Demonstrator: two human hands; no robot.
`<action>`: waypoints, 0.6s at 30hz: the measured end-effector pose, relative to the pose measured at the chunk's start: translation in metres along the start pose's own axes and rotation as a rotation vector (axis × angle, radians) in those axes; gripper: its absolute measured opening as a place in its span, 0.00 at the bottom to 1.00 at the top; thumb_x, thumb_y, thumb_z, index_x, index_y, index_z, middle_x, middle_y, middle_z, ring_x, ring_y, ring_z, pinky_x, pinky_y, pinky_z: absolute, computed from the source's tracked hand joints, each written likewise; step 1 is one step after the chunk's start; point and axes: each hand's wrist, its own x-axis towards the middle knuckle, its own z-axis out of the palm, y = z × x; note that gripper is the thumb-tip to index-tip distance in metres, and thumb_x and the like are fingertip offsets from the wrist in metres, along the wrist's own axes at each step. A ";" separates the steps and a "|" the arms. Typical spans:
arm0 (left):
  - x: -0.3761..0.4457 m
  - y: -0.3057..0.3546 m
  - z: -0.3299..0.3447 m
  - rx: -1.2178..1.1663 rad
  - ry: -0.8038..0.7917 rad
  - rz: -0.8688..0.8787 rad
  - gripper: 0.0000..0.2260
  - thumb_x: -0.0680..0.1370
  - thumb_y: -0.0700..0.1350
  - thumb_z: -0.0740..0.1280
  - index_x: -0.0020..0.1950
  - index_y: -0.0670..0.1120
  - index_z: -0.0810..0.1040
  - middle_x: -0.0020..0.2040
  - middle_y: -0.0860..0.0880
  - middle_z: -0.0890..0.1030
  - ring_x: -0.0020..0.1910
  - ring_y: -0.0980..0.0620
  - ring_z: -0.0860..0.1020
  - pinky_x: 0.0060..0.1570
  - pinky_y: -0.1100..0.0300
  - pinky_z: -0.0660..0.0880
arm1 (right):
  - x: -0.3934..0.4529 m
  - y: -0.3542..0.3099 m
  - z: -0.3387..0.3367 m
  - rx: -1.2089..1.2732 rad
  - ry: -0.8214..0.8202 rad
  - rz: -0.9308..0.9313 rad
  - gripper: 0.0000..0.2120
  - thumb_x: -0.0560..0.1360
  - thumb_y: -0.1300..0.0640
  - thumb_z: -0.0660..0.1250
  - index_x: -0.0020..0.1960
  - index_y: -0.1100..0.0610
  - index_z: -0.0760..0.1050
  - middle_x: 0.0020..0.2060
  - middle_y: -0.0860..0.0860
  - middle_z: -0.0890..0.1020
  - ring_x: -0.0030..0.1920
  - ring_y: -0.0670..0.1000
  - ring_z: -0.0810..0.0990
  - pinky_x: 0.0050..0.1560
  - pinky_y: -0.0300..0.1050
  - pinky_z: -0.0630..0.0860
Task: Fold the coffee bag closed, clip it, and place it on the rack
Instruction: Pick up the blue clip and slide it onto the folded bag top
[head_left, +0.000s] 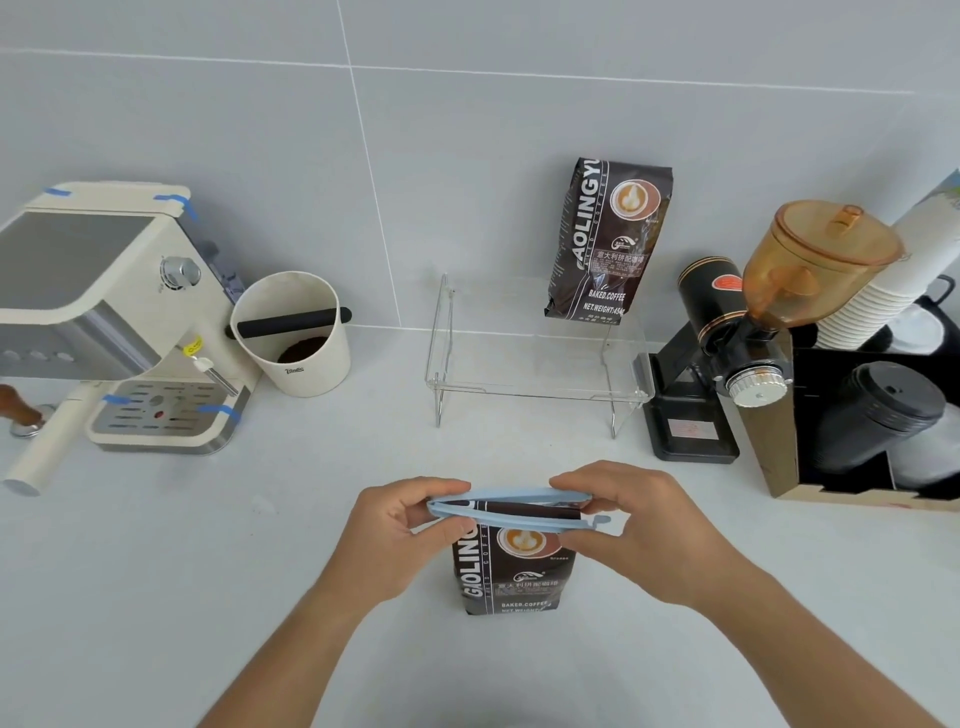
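Note:
A dark brown coffee bag (511, 574) stands upright on the white counter close to me. Its top is folded over and sits between the two arms of a long light-blue clip (506, 512). The clip's arms still bow apart, with the latch end at the right. My left hand (410, 525) pinches the clip's left end. My right hand (631, 525) pinches its right end, near the latch. Behind them stands a clear acrylic rack (535, 358). A second, identical coffee bag (608, 244) stands on the rack's right side, leaning against the wall.
A cream espresso machine (119, 322) and a white knock box (293, 332) occupy the left. A black grinder with an amber hopper (753, 332) stands right of the rack. Further right, a box holds stacked paper cups (893, 280) and black lids (883, 415).

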 end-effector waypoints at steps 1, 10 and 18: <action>0.000 0.000 0.000 -0.017 0.004 -0.007 0.20 0.67 0.31 0.76 0.44 0.58 0.85 0.43 0.55 0.87 0.43 0.53 0.85 0.46 0.64 0.80 | 0.000 0.000 0.001 -0.001 0.000 -0.005 0.21 0.66 0.57 0.78 0.58 0.51 0.80 0.48 0.44 0.83 0.46 0.47 0.82 0.50 0.39 0.79; -0.003 -0.002 -0.003 -0.121 -0.005 -0.050 0.20 0.67 0.28 0.74 0.43 0.55 0.86 0.43 0.51 0.87 0.43 0.52 0.85 0.45 0.64 0.80 | 0.001 -0.004 0.004 -0.030 -0.011 -0.021 0.22 0.67 0.55 0.78 0.60 0.49 0.79 0.50 0.42 0.82 0.48 0.45 0.81 0.51 0.37 0.77; -0.007 -0.002 -0.005 -0.109 0.004 -0.044 0.20 0.66 0.29 0.74 0.44 0.55 0.86 0.43 0.52 0.87 0.43 0.54 0.85 0.45 0.65 0.79 | 0.001 -0.004 0.007 -0.057 -0.020 -0.062 0.24 0.68 0.53 0.77 0.62 0.51 0.77 0.52 0.40 0.80 0.52 0.43 0.79 0.54 0.36 0.75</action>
